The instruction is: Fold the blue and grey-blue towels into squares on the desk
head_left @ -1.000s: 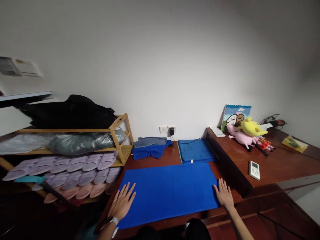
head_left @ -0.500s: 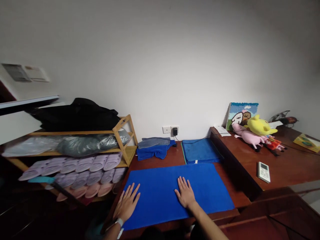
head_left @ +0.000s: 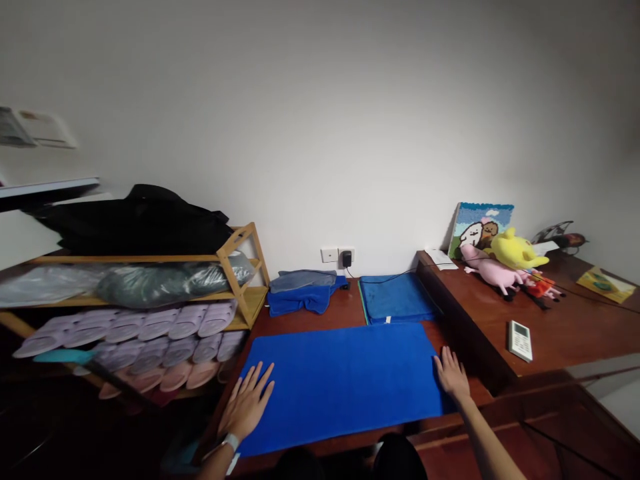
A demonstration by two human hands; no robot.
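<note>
A bright blue towel [head_left: 345, 380] lies spread flat on the reddish-brown wooden table [head_left: 345, 313]. On its left edge rests my left hand [head_left: 249, 400], palm down with the fingers stretched out; a pale watch band circles that wrist. At the opposite edge my right hand [head_left: 454, 377] is flat with fingers extended, partly over the towel and partly over the wood. Neither hand grips anything. Behind the towel sit a folded blue towel [head_left: 397, 298] with a white tag and a crumpled pile of blue and grey cloths [head_left: 303, 291].
A wooden shoe rack [head_left: 243, 267] at left holds lilac and pink slippers [head_left: 180, 323], plastic-wrapped things and a black bag [head_left: 145, 223]. On the higher desk at right are a white remote control [head_left: 520, 341], plush toys [head_left: 513, 250] and a picture. A black adapter [head_left: 347, 259] plugs into the wall.
My right hand has slid from the towel's middle to its right edge. My left hand stays at the left edge. The view has turned slightly to the right.
</note>
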